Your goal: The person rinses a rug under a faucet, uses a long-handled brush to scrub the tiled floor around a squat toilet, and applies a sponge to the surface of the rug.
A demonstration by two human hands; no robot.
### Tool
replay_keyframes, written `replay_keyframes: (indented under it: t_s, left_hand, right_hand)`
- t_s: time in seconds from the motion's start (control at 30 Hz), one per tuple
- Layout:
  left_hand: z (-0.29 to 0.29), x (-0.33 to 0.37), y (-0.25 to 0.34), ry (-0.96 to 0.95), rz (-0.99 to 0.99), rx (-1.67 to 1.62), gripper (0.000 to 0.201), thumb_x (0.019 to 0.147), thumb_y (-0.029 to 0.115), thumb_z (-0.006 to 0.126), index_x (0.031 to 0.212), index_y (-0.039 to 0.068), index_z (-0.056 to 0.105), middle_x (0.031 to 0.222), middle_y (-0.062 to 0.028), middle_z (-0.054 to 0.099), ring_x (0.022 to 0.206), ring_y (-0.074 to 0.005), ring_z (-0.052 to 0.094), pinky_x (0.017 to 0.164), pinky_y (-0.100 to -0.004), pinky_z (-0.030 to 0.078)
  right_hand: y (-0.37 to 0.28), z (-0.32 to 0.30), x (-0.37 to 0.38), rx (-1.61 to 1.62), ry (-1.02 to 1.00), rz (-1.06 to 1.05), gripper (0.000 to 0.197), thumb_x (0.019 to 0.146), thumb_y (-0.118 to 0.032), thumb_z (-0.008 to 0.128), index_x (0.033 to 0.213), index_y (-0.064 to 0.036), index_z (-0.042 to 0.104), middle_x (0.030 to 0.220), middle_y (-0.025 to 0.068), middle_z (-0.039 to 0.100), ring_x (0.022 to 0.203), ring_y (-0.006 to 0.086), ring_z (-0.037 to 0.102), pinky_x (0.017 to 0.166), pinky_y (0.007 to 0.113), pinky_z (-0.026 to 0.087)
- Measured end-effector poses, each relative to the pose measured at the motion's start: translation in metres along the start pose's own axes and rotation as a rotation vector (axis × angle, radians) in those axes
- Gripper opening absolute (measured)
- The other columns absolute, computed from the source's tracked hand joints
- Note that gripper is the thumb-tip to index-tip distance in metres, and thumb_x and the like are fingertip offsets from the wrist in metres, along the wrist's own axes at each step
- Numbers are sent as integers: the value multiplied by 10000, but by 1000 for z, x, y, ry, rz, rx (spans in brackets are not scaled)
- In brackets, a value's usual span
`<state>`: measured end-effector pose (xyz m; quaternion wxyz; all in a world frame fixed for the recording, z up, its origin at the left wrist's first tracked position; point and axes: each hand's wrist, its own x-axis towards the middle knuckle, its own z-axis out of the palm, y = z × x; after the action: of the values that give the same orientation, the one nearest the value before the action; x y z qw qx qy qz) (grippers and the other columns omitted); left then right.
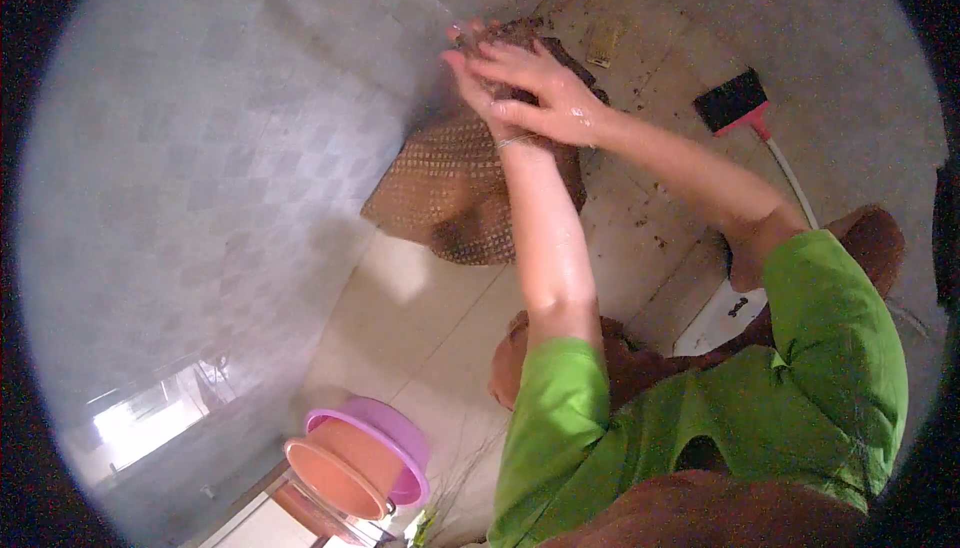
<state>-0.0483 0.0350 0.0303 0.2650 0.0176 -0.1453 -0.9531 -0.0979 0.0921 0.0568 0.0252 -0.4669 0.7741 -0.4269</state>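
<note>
Both my hands are wet and meet above a brown mat patterned with rows of small pale squares. My right hand [548, 96] lies across my left hand [478, 83] near the wrist, its fingers stretched out. The left hand's fingers are stretched too, partly covered by the right. Neither hand shows anything held. Under them the mat [450, 173] stands bent against the tiled wall, its lower end on the floor. My hands and left forearm hide part of it, and whether they touch it I cannot tell.
Dark bits of dirt lie over the floor tiles beside a small yellowish floor plate [603, 46]. To the right rests a black-headed floor brush [733, 105] with a pale handle. At lower left sit a purple basin [415, 448] and an orange basin [335, 478]. The tiled wall [220, 168] rises on the left.
</note>
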Motion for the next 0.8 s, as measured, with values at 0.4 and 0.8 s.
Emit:
replay_keyframes:
  t_s: [0.4,0.8]
  left_hand:
    - [-8,8,-12,77,111,22,525,813,470,303,1164,80,328,1150,-50,352,1057,-167,318,866,-304,299]
    - [-41,10,-17,-167,219,-82,464,837,355,329,1153,16,350,1146,-60,399,1024,-193,386,874,-306,286]
  right_hand:
    - [-21,-11,-39,-43,-40,-80,426,794,-321,429,1176,-139,380,1249,52,313,1167,205,264,947,449,126]
    - [-23,-1,-35,-255,-178,-250,359,802,-332,345,1139,-226,409,1260,81,279,1162,303,234,911,515,193]
